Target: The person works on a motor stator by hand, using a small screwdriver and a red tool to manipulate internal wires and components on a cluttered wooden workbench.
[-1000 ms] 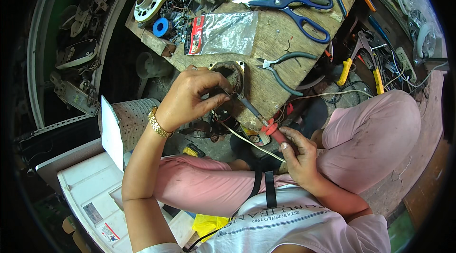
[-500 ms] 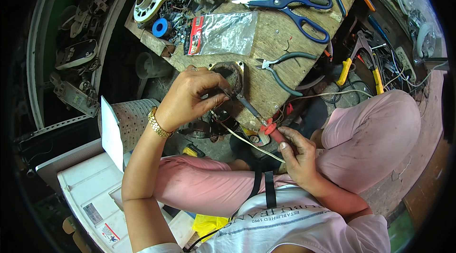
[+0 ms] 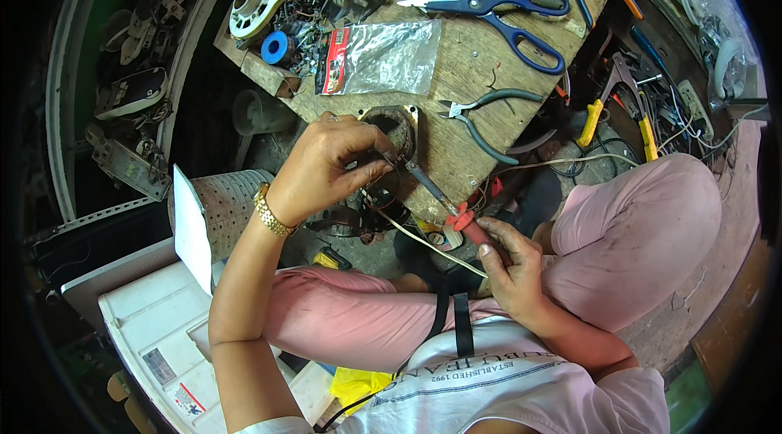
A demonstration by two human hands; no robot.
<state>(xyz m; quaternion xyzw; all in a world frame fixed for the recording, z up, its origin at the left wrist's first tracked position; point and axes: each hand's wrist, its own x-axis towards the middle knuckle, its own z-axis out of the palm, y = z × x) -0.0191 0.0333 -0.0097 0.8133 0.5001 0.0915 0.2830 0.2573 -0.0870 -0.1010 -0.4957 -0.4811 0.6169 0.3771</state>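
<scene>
Pointing that red-handled soldering iron (image 3: 472, 227) at the round metal part (image 3: 410, 134) by the near edge of the desk (image 3: 456, 161), right hand (image 3: 516, 265) in a closed grip round it! Left hand (image 3: 332, 159) nearly pinched beside the part; on what, I can't tell. Soldering, seemingly; the next move calls for steadiness.

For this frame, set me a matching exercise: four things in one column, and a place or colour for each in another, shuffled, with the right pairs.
Things
1. soldering iron
2. scissors
3. wire cutters
4. plastic bag

Places or colours
A. clear, with a red strip at one end
B. grey-green handled
C. held in the right hand
D. blue handled

Right pairs: 1-C, 2-D, 3-B, 4-A
</scene>
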